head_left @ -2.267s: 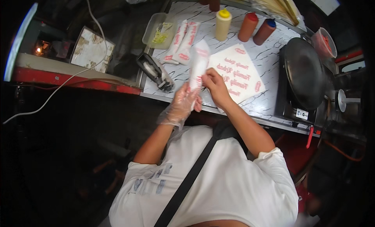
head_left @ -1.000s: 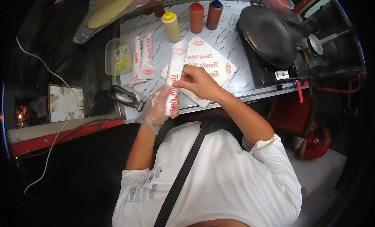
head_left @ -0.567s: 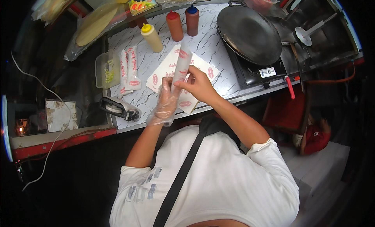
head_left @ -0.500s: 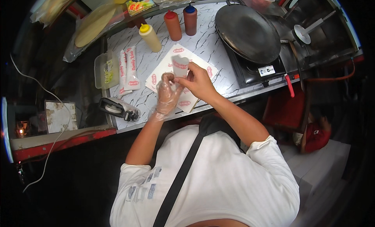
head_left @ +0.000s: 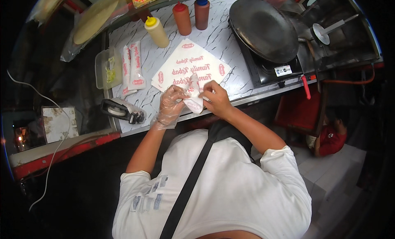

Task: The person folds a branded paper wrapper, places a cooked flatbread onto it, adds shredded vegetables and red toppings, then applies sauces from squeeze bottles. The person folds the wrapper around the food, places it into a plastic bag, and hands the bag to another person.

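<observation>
My left hand [head_left: 169,103], in a clear plastic glove, pinches the left side of a paper-wrapped roll [head_left: 195,102]. The fingers of my bare right hand [head_left: 218,100] are closed on its right side. The white paper has red print and tapers at its far end; what lies inside is hidden. Under it, a stack of printed wrapping paper [head_left: 187,54] lies cornerwise at the counter's front edge. Two finished-looking wrapped rolls [head_left: 136,66] rest side by side to the left.
Sauce bottles stand behind the paper: yellow-capped [head_left: 157,32], red-capped [head_left: 182,19] and blue-capped [head_left: 202,13]. A black pan [head_left: 263,29] sits on a stove at right. Left are a plastic tub with shredded greens [head_left: 101,70] and a tape dispenser [head_left: 121,111]. A person in red [head_left: 332,138] is at lower right.
The roll has come nearer to me and turned, showing its folded paper. My hands have moved from its near end to either side of it, uncovering more of the paper stack.
</observation>
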`<state>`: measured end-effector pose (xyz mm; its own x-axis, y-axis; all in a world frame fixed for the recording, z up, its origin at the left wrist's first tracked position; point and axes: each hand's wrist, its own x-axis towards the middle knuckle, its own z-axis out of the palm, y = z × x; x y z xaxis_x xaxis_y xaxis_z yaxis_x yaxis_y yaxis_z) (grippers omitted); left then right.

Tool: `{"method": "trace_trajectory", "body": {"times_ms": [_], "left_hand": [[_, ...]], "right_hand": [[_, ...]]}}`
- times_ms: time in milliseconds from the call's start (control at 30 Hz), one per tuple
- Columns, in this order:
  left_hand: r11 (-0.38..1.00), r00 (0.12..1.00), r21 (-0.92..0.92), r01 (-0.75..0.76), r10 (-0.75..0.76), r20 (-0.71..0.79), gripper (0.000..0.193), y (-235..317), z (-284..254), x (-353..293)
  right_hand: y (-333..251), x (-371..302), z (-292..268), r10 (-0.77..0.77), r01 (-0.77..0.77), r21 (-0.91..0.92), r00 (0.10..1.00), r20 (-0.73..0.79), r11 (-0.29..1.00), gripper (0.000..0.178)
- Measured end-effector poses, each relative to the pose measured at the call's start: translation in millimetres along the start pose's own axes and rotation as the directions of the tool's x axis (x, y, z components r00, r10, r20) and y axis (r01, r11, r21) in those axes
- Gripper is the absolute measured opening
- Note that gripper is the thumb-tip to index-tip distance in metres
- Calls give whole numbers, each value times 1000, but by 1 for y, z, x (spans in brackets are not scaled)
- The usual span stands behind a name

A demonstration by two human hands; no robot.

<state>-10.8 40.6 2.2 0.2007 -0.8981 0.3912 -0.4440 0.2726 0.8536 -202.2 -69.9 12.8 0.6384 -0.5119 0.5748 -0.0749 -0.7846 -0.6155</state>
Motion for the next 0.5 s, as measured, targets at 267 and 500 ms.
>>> {"method": "trace_trajectory", "body": {"times_ms": [267,500], "left_hand": [[638,722,-419,646,-689,64,27,-35,40,-26],[730,747,-188,657,-663,35,31,-44,27,-19]], "right_hand": [[12,-27,24,839,-942,262,312,446,211,28],[25,4,31,665,-680,58,729,160,731,31]]}}
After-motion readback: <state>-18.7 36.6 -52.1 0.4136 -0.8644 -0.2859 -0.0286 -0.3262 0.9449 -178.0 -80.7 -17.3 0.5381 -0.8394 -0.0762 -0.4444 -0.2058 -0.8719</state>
